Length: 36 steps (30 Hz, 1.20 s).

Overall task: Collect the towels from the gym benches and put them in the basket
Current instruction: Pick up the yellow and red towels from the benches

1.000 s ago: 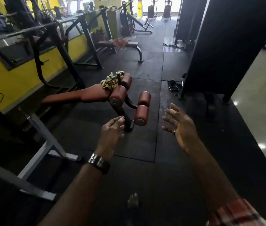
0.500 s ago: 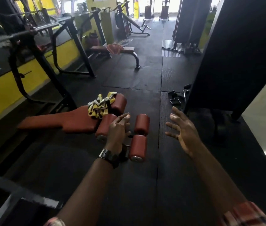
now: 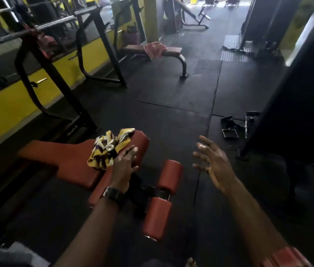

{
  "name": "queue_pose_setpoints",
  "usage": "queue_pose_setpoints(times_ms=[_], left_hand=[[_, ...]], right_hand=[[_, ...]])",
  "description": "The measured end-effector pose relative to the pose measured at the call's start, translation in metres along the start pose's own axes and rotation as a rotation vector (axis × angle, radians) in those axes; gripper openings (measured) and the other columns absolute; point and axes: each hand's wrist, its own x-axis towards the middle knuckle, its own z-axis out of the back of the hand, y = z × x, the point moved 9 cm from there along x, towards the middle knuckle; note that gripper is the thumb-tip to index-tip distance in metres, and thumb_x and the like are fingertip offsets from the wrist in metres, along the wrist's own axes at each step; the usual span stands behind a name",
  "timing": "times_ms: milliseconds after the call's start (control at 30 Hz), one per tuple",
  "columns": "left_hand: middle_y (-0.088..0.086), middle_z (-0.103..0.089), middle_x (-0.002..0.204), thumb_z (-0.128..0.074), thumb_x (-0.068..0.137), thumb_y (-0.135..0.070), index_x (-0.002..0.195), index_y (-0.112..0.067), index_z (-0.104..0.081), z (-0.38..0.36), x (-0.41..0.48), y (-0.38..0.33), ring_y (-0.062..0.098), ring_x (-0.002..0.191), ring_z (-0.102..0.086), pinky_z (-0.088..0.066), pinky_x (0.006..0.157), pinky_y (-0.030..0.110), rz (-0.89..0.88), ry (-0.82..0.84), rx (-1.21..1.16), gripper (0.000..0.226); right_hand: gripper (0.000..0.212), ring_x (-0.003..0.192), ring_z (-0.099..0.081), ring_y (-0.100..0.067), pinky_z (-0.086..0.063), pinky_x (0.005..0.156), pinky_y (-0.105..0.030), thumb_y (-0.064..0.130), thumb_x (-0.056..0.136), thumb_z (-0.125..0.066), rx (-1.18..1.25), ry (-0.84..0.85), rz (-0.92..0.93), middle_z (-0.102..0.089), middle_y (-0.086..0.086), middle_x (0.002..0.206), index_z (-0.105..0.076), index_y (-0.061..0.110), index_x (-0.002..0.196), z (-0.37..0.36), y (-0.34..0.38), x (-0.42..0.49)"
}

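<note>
A crumpled yellow, purple and white towel [image 3: 108, 149] lies on the red padded bench [image 3: 71, 158] in front of me. My left hand [image 3: 124, 166], fingers apart, hovers just to the right of that towel and holds nothing. Out over the black floor, my right hand [image 3: 213, 162] is open and empty. Farther back a pink-red towel [image 3: 155, 50] hangs over a second flat bench [image 3: 172, 50]. No basket is in view.
Red roller pads [image 3: 159, 199] stick out from the near bench. Black barbell racks [image 3: 42, 60] line the yellow wall [image 3: 4, 110] on the left. Cable handles [image 3: 231, 128] lie on the floor beside a dark machine [image 3: 296, 93] on the right.
I have stepped closer to the near bench. My left hand has moved forward from the roller pads to the edge of the yellow towel. The right hand stays spread.
</note>
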Motion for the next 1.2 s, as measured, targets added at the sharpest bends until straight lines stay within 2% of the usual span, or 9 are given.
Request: queue_pose_setpoints(times_ms=[167, 333, 467, 600, 733, 800, 933, 1033, 1200], left_hand=[[-0.006, -0.062, 0.110, -0.055, 0.095, -0.028, 0.122, -0.019, -0.063, -0.033, 0.071, -0.001, 0.014, 0.109, -0.057, -0.048, 0.095, 0.044, 0.048, -0.133, -0.017, 0.029], [-0.010, -0.062, 0.111, -0.053, 0.096, -0.035, 0.118, -0.026, -0.062, -0.069, 0.168, -0.002, 0.012, 0.103, -0.056, -0.050, 0.077, 0.035, 0.045, -0.239, -0.025, 0.026], [0.003, -0.057, 0.128, -0.040, 0.102, -0.038, 0.122, -0.019, -0.060, -0.054, 0.254, 0.025, 0.023, 0.118, -0.052, -0.040, 0.109, 0.046, 0.140, -0.432, 0.005, 0.033], [0.016, -0.053, 0.143, -0.038, 0.103, -0.032, 0.134, -0.004, -0.055, -0.034, 0.316, 0.049, 0.032, 0.132, -0.049, -0.036, 0.113, 0.043, 0.209, -0.558, -0.039, 0.045], [0.003, -0.044, 0.148, -0.044, 0.095, -0.052, 0.144, -0.024, -0.044, -0.027, 0.347, 0.091, 0.031, 0.136, -0.041, -0.037, 0.112, 0.052, 0.509, -0.648, -0.182, 0.056], [0.004, -0.048, 0.145, -0.051, 0.094, -0.047, 0.142, -0.020, -0.047, -0.027, 0.357, 0.100, 0.029, 0.132, -0.046, -0.040, 0.110, 0.050, 0.552, -0.732, -0.272, 0.056], [0.008, -0.061, 0.132, -0.058, 0.093, -0.031, 0.128, -0.012, -0.061, -0.037, 0.377, 0.088, 0.027, 0.119, -0.058, -0.042, 0.108, 0.043, 0.473, -0.806, -0.345, 0.040], [-0.002, -0.061, 0.097, -0.061, 0.087, -0.027, 0.090, -0.023, -0.065, -0.082, 0.401, 0.068, 0.016, 0.093, -0.058, -0.046, 0.089, 0.034, 0.384, -0.689, -0.636, 0.007], [-0.004, -0.069, 0.081, -0.064, 0.079, -0.034, 0.071, -0.022, -0.072, -0.145, 0.428, -0.030, 0.021, 0.089, -0.063, -0.048, 0.093, 0.045, 0.109, -0.869, -0.224, 0.016]], right_hand=[[0.037, 0.113, -0.060, -0.022, -0.056, 0.071, -0.034, 0.024, 0.094, -0.059, -0.012, 0.087, -0.086, -0.061, 0.002, 0.126, -0.060, 0.025, 0.131, -0.012, -0.002, 0.104], [0.037, 0.113, -0.060, -0.022, -0.057, 0.072, -0.036, 0.025, 0.094, -0.060, -0.095, 0.207, -0.148, -0.060, -0.006, 0.131, -0.060, 0.023, 0.131, -0.042, -0.009, 0.212], [0.030, 0.116, -0.062, -0.024, -0.058, 0.074, -0.037, 0.028, 0.094, -0.059, -0.183, 0.318, -0.245, -0.062, -0.003, 0.130, -0.064, 0.029, 0.124, -0.060, -0.021, 0.302], [0.036, 0.117, -0.062, -0.024, -0.058, 0.078, -0.041, 0.035, 0.087, -0.063, -0.273, 0.458, -0.355, -0.061, -0.001, 0.132, -0.064, 0.031, 0.123, -0.086, -0.035, 0.370], [0.044, 0.116, -0.062, -0.024, -0.058, 0.079, -0.042, 0.039, 0.082, -0.064, -0.271, 0.527, -0.427, -0.062, 0.001, 0.132, -0.064, 0.030, 0.125, -0.105, -0.047, 0.421], [0.043, 0.115, -0.063, -0.024, -0.058, 0.077, -0.040, 0.040, 0.082, -0.066, -0.268, 0.561, -0.479, -0.063, 0.002, 0.130, -0.065, 0.031, 0.124, -0.109, -0.058, 0.443], [0.033, 0.115, -0.064, -0.024, -0.058, 0.076, -0.039, 0.033, 0.090, -0.064, -0.286, 0.628, -0.563, -0.065, 0.002, 0.129, -0.067, 0.031, 0.122, -0.118, -0.070, 0.485], [0.030, 0.114, -0.064, -0.025, -0.058, 0.075, -0.039, 0.030, 0.092, -0.063, -0.270, 0.683, -0.560, -0.066, 0.001, 0.127, -0.068, 0.030, 0.121, -0.125, -0.058, 0.524], [0.031, 0.113, -0.064, -0.023, -0.058, 0.079, -0.041, 0.027, 0.093, -0.061, -0.267, 0.756, -0.519, -0.067, 0.002, 0.126, -0.066, 0.028, 0.124, -0.116, -0.009, 0.602]])
